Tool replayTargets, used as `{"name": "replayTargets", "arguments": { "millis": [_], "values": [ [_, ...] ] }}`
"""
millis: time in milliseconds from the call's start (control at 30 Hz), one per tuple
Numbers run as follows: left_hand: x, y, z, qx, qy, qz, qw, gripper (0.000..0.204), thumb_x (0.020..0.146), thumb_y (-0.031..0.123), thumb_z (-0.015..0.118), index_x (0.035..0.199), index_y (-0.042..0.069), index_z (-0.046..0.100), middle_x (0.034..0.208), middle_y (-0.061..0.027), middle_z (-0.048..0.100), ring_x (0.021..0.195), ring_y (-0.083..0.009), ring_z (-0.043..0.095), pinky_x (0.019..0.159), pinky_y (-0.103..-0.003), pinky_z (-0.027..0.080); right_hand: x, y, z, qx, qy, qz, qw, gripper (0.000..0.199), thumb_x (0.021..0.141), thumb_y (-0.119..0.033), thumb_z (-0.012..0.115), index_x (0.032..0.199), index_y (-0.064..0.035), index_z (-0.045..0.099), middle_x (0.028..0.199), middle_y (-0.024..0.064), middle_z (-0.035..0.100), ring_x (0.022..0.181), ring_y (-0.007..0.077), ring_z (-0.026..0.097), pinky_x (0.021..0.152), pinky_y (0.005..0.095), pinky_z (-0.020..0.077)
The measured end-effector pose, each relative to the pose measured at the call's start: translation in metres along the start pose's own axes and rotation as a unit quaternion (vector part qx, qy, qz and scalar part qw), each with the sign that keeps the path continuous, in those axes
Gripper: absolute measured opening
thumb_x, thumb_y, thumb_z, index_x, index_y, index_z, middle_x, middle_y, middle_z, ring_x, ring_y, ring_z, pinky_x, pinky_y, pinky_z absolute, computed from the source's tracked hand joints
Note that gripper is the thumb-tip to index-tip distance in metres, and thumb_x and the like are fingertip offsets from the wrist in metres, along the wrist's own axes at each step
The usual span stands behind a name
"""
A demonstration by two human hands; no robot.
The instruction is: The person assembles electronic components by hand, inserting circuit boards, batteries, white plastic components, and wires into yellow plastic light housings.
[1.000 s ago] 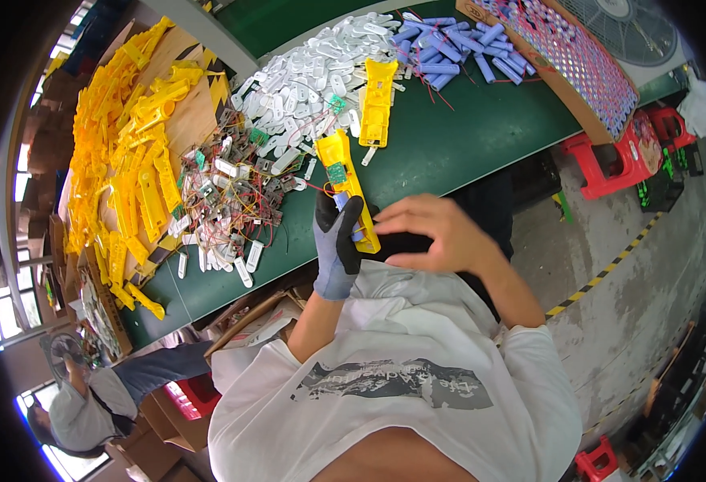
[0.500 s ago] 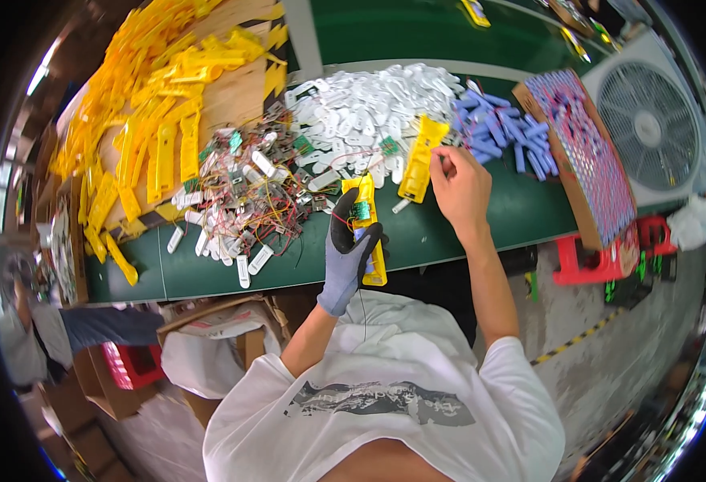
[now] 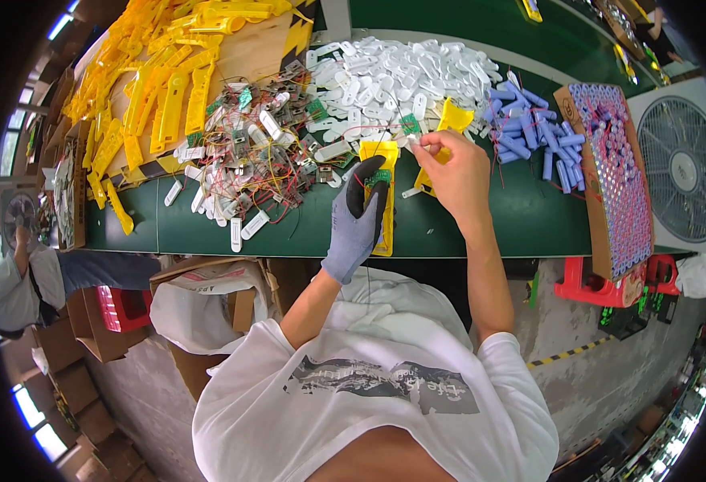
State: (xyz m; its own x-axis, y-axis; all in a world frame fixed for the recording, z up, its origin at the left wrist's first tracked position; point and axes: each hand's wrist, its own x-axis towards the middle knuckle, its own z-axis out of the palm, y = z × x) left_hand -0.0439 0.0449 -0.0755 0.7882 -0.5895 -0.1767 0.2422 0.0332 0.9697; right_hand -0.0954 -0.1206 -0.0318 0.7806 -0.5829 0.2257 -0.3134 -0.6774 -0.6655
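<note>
From the head view, the gloved left hand (image 3: 358,215) presses down on a long yellow plastic housing (image 3: 383,197) lying on the green tabletop (image 3: 521,221). Just right of it, the bare right hand (image 3: 456,170) pinches a small white part (image 3: 411,142) at its fingertips, beside the heap of white plastic pieces (image 3: 385,76).

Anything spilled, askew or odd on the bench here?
Nothing looks damaged. The bench is cluttered: wired circuit boards lie tangled, with white plastic pieces strayed from the main heap. Only the left hand is gloved.
</note>
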Motion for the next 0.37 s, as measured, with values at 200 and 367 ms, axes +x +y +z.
{"name": "replayTargets", "arguments": {
  "millis": [200, 367],
  "values": [
    [0.003, 0.021, 0.014, -0.115, -0.031, -0.068, 0.991, 0.030, 0.094, 0.007, 0.053, 0.123, 0.002, 0.050, 0.099, -0.0046, 0.058, 0.074, -0.0074, 0.055, 0.065, -0.022, 0.047, -0.030, 0.012, -0.007, 0.513, 0.003, 0.083, 0.854, 0.037, 0.088, -0.005, 0.063, 0.122, -0.0046, 0.050, 0.088, 0.0085, 0.064, 0.066, 0.0074, 0.056, 0.058, 0.0179, 0.0425],
    [-0.001, 0.016, 0.029, -0.019, -0.041, -0.038, 0.998, 0.036, 0.094, 0.009, 0.055, 0.129, 0.005, 0.048, 0.094, -0.0058, 0.059, 0.068, -0.0058, 0.053, 0.064, -0.019, 0.046, -0.068, 0.014, -0.007, 0.621, -0.083, 0.112, 0.772, 0.057, 0.088, -0.001, 0.058, 0.139, -0.0083, 0.034, 0.097, 0.0125, 0.065, 0.071, 0.0088, 0.056, 0.062, 0.0198, 0.0438]
  ]
}}
